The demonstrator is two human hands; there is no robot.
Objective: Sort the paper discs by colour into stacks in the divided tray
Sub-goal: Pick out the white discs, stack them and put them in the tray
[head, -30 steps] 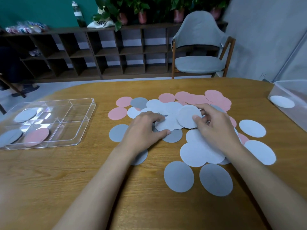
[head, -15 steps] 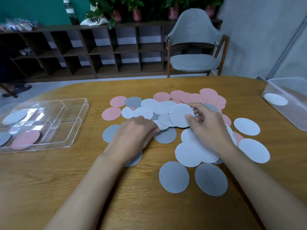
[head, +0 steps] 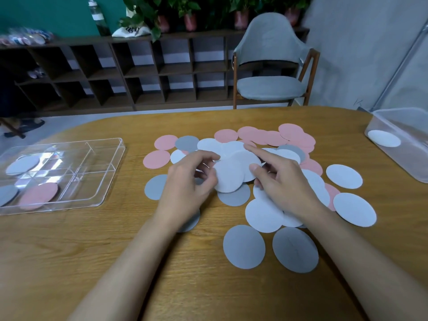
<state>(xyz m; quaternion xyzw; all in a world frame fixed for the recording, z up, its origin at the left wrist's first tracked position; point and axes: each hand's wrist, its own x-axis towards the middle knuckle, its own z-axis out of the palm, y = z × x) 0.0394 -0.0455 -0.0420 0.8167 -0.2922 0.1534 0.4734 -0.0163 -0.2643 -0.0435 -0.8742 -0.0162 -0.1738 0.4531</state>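
Your left hand [head: 185, 184] pinches the white disc [head: 229, 179] at centre frame by its left edge, fingers curled. Your right hand [head: 284, 181] pinches a second white disc [head: 249, 162] under its thumb, index finger stretched out. The two overlap, probably so the whites gather into one stack before a single trip to the divided tray [head: 92, 181], at the left of the bench [head: 115, 251].

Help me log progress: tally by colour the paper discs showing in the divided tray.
White disc: 1
Grey disc: 1
Pink disc: 1
Total showing in the divided tray: 3. Whether more lie stacked beneath any of them cannot be told.
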